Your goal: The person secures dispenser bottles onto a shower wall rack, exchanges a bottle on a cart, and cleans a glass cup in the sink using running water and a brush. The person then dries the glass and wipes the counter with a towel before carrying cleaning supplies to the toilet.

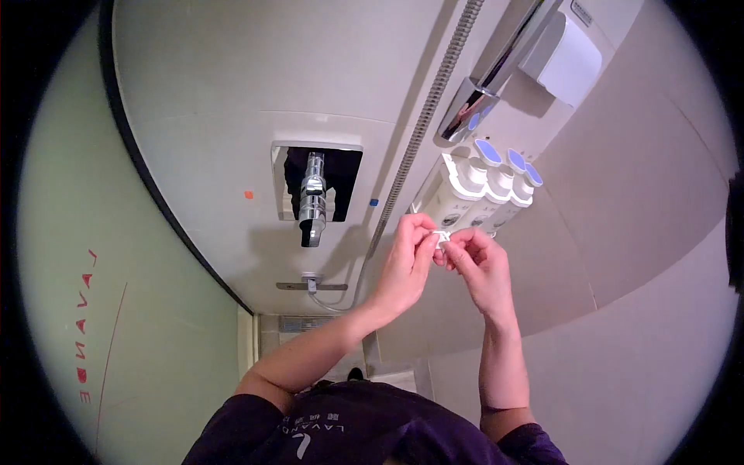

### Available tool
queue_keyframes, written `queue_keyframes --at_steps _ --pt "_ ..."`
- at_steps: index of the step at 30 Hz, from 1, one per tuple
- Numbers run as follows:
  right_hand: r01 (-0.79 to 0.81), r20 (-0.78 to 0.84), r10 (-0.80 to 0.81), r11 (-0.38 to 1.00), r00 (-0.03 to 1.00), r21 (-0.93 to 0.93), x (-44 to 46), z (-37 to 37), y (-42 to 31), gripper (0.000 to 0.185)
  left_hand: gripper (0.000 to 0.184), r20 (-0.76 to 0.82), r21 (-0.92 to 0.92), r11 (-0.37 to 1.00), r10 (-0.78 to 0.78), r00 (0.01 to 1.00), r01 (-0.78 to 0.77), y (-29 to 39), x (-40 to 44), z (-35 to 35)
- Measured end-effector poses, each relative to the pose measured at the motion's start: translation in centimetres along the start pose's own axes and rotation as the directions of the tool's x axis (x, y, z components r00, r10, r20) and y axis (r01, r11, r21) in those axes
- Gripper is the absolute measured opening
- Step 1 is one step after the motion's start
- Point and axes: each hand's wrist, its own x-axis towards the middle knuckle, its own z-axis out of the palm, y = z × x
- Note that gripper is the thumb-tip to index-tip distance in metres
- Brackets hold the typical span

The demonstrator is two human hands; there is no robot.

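Note:
In front of the wall, my left hand (406,260) and my right hand (482,267) meet with their fingers pinched on a small white piece (442,237). Its kind cannot be made out, and the fingertips cover part of it. Just above and behind my hands, three white pump bottles (452,203) sit side by side in a white wall holder (459,182). Their pump heads have blue tops (487,151). Both my hands are below the bottles' lower ends in the view.
A chrome shower mixer (312,203) juts from the wall at the left. A metal shower hose (428,108) runs down past it to a wall outlet (311,284). A chrome holder (468,111) and a white box (570,58) hang at the upper right. A glass panel (155,325) with red writing stands left.

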Motion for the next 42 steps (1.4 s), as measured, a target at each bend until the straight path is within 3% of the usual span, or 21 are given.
queue_keyframes --at_steps 1,5,8,11,12,14,18,21,24,27,30,33,37,42 --pt "0.036 -0.006 -0.036 0.999 0.999 0.014 0.3 -0.2 -0.1 0.011 0.016 0.025 0.014 1.000 0.010 1.000 -0.010 0.0 0.2 -0.2" --pt "0.083 0.146 -0.034 0.936 0.989 -0.343 1.7 -1.7 -3.0 0.010 0.022 0.130 0.171 0.984 0.034 0.991 -0.056 0.4 1.1 -1.1" --pt "0.259 0.250 -0.143 0.803 0.958 -0.537 3.1 -2.5 -4.9 0.009 0.028 0.149 0.225 0.963 0.115 0.982 -0.147 0.6 2.2 -1.2" --pt "0.452 0.228 -0.415 0.593 0.881 -0.666 5.4 -3.5 -6.9 0.008 0.030 0.076 0.258 0.910 0.316 0.946 -0.325 0.2 3.5 -1.1" --pt "0.403 0.194 -0.387 0.589 0.902 -0.700 6.4 -3.8 -7.7 0.008 0.031 0.044 0.282 0.878 0.391 0.919 -0.387 0.0 3.8 -1.1" --pt "0.296 0.113 -0.330 0.580 0.937 -0.759 8.3 -4.0 -9.0 0.008 0.030 0.059 0.304 0.923 0.231 0.971 -0.238 -0.2 4.0 -1.2" --pt "0.555 0.469 -0.419 0.107 0.778 -0.825 12.1 -3.8 -9.2 0.011 0.029 0.048 0.375 0.922 0.082 0.995 -0.094 -0.9 5.2 -0.9" --pt "0.502 0.519 -0.400 -0.154 0.756 -0.851 12.4 -2.9 -9.2 0.008 0.031 0.013 0.468 0.874 0.138 0.990 -0.128 -2.2 6.7 -0.2" --pt "0.333 0.383 -0.404 -0.191 0.831 -0.923 12.7 -1.8 -8.1 0.006 0.031 -0.061 0.499 0.864 0.116 0.991 -0.071 -2.6 7.7 0.5" --pt "0.378 0.440 -0.459 -0.227 0.771 -0.898 13.1 -2.1 -6.8 0.005 0.032 -0.083 0.412 0.901 0.189 0.979 -0.139 -3.8 8.2 0.3" --pt "0.249 0.333 -0.410 -0.245 0.849 -0.937 13.1 -2.1 -5.2 0.004 0.034 -0.149 0.348 0.917 0.258 0.955 -0.194 -3.9 9.0 -0.2" --pt "0.247 0.347 -0.448 -0.267 0.824 -0.932 12.9 -1.9 -5.4 0.005 0.037 -0.124 0.396 0.902 0.240 0.963 -0.173 -3.2 10.2 -0.6" --pt "0.186 0.274 -0.513 -0.217 0.813 -0.958 12.7 -2.2 -4.8 0.004 0.020 -0.160 0.434 0.858 0.373 0.914 -0.275 -3.6 12.1 -0.3" --pt "0.111 0.263 -0.519 -0.305 0.813 -0.946 12.7 -1.9 -4.1 0.003 0.015 -0.170 0.464 0.873 0.257 0.951 -0.152 -3.0 13.0 -0.3"
